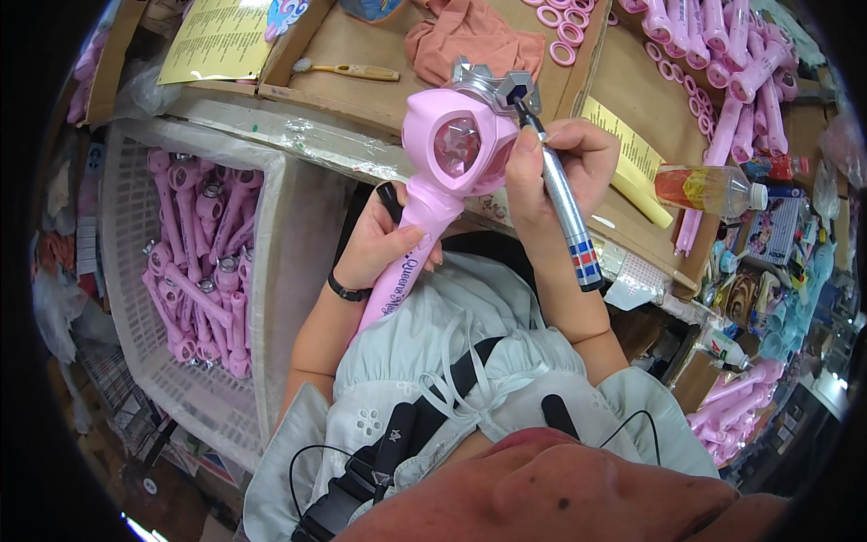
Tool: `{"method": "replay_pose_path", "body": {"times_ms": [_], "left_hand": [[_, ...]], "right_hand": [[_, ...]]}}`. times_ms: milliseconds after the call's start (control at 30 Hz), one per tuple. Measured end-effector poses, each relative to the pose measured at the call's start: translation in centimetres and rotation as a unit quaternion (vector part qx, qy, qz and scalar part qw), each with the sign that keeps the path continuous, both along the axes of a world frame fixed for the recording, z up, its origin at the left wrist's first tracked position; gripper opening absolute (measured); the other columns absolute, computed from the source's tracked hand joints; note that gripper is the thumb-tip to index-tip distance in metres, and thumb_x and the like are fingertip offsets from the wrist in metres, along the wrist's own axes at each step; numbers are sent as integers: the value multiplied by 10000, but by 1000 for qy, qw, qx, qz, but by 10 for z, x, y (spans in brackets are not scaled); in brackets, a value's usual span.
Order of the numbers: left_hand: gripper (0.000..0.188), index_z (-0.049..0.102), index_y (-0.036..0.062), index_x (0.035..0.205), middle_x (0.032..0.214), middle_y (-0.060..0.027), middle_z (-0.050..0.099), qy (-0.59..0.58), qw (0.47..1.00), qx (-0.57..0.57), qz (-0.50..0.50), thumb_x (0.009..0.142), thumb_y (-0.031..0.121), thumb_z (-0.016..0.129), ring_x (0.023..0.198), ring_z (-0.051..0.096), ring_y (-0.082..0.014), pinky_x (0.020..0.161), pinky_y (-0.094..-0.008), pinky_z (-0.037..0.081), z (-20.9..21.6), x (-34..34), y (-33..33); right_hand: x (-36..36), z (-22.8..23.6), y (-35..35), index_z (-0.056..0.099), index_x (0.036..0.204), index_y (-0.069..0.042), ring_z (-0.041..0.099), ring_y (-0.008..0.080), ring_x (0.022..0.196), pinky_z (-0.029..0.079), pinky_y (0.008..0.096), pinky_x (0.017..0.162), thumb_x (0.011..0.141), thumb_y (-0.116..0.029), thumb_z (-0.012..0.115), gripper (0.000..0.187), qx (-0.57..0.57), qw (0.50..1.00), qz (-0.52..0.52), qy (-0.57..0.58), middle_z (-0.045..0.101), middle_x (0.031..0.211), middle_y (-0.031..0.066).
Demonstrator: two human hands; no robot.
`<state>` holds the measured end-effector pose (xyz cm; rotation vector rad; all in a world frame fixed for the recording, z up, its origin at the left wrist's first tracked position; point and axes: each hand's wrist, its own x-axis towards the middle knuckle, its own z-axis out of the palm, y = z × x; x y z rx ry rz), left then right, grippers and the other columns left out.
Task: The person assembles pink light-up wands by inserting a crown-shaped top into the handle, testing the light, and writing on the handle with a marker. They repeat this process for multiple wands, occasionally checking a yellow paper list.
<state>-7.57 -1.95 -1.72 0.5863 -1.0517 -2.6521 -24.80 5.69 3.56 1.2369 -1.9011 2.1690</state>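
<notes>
Pink plastic fills the left hand (384,244): its fingers are wrapped tight around the long handle of a pink toy wand (433,181), so that grip is closed on the wand. The wand is held up in the air over the person's lap, just in front of the counter (623,108) edge, with its fat round head at the top. A clear pink star gem sits in the middle of the head, and a silver crown piece (483,81) sits on top of it. The right hand (551,167) is closed around a silver pen-shaped tool (564,203) with red and blue stripes near its lower end. The dark tip of the tool touches the crown piece. A black band is on the left wrist. Behind the hands, on the brown cardboard counter, lie a wooden toothbrush (348,70), a crumpled peach cloth (474,41), some pink rings (564,27) and a yellow paper sheet (632,154). A clear plastic bottle (709,188) with orange drink lies on its side to the right. More pink wand handles (731,63) are piled at the top right. To the left, a white basket (135,361) holds many more pink wand parts (203,262).
</notes>
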Motion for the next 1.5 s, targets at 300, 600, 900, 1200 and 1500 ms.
{"method": "replay_pose_path", "body": {"times_ms": [300,600,900,1200,1500], "left_hand": [[387,325,86,1017,886,-154,573,5,1000,4,0,828,144,657,694,641,-231,556,-320,549,-1,1,0],[377,324,92,1015,886,-158,573,10,1000,9,-1,827,127,650,697,641,-236,555,-323,548,-2,1,0],[526,352,22,1117,1005,-209,580,-15,1000,-18,1,791,249,698,688,641,-237,545,-307,546,-2,2,1],[378,329,90,1010,884,-159,576,13,1000,10,-6,826,139,655,694,641,-233,553,-319,547,-4,1,0],[369,330,91,1010,877,-156,578,11,1000,13,5,829,134,648,693,642,-233,558,-323,551,-3,1,2]], "right_hand": [[0,-1,1,362,971,-27,437,79,659,401,199,595,754,42,623,346,-6,1000,0,5,429,836,62],[0,0,3,361,975,-24,437,71,668,399,197,600,769,18,630,341,-15,1000,17,-15,426,842,58],[0,-2,-1,365,969,-24,428,71,672,392,194,598,770,20,624,329,-22,1000,-5,-10,428,851,62],[2,1,1,368,969,-25,428,69,668,393,192,595,771,29,617,323,-13,999,14,-32,433,847,61],[1,0,0,365,968,-27,437,74,681,396,201,596,776,40,604,313,-11,1000,1,-16,444,858,72]]}}
